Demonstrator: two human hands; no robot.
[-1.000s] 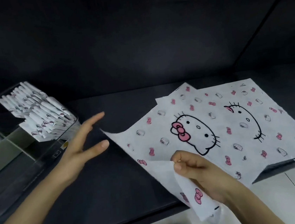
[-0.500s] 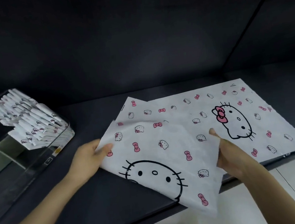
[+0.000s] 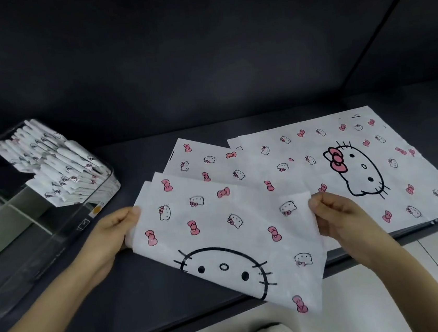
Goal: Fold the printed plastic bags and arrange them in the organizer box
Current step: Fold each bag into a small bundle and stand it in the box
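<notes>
Left hand and right hand pinch the bag; its underside is hidden.

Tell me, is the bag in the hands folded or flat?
Folded: the bag ends in a crease across its big printed face; layered edges show near the left hand.

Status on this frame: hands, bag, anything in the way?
Left hand grips the printed bag's left edge; right hand pinches its right edge. Bag unfolded, overlapping the flat stack. Nothing between it and the organizer box.
</notes>
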